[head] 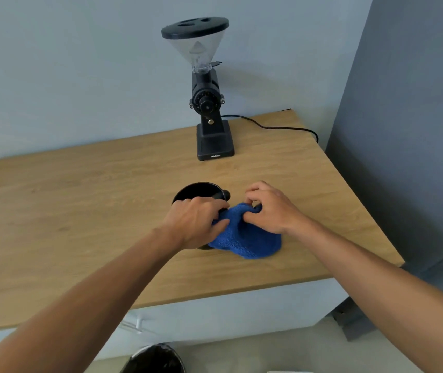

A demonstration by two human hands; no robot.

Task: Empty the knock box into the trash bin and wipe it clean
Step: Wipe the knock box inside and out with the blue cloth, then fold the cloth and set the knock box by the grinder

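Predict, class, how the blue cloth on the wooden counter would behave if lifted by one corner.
The blue cloth would probably go floppy and hang down: it already lies bunched in soft folds between the left hand and right hand. Its fluffy pile suggests it is light and grips well rather than slipping.

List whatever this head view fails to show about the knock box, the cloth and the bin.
- Knock box: the near rim and the side are covered by the left hand and the blue cloth; the dark inside hides any grounds.
- Blue cloth: the right hand covers its far edge.
- Trash bin: cut off by the bottom edge; contents too dark to tell.
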